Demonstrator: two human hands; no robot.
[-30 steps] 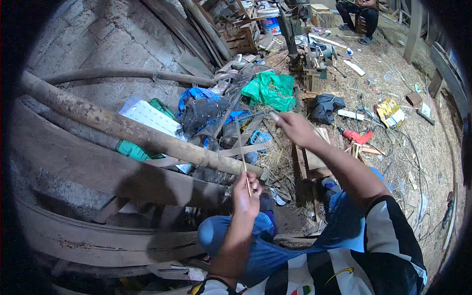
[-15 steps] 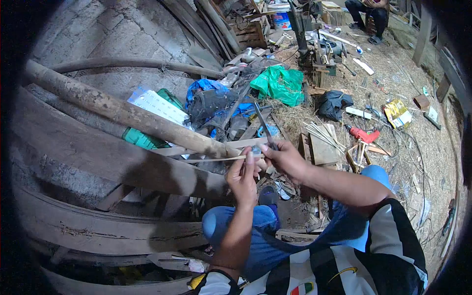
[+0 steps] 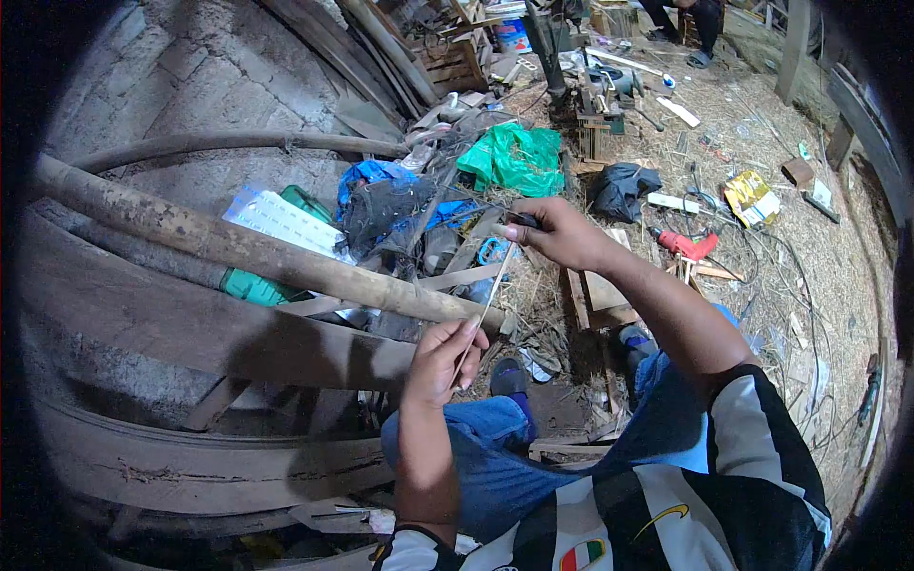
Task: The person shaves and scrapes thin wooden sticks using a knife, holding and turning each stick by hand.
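Note:
A thin pale strip slants between my two hands. My left hand pinches its lower end, just below the tip of a thick wooden pole. Up and to the right, my right hand is closed at the strip's upper end, with a dark knife handle in its grip. The blade is hard to make out against the clutter behind it.
Wooden beams run along the left. Beyond my hands lie a green plastic bag, a black bag and a red drill with cables. A seated person's legs show at the top right.
My right hand has moved up, away from my left hand, which has dropped slightly. The strip has turned from nearly level to steep, and the knife blade no longer points upward. The view has shifted.

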